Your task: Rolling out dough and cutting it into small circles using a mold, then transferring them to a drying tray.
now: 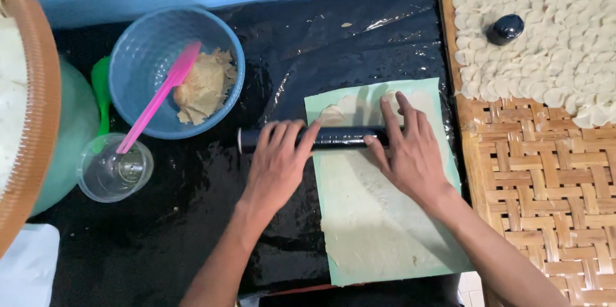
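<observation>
A dark cylindrical rolling pin (340,138) lies across a thin sheet of pale dough (366,211) spread on a light green mat (443,121). My left hand (277,162) rests flat on the pin's left part, fingers spread forward. My right hand (410,150) presses palm-down on the pin's right end, its fingertips reaching over the dough's far edge. Neither hand grips the pin.
A blue plastic bowl (138,57) at the left holds a lump of dough (205,85) and a pink spatula (160,95). A clear cup (115,169) stands below it. A woven bamboo tray (545,191) on the right carries several small dough rounds (545,44) and a black round cutter (505,28).
</observation>
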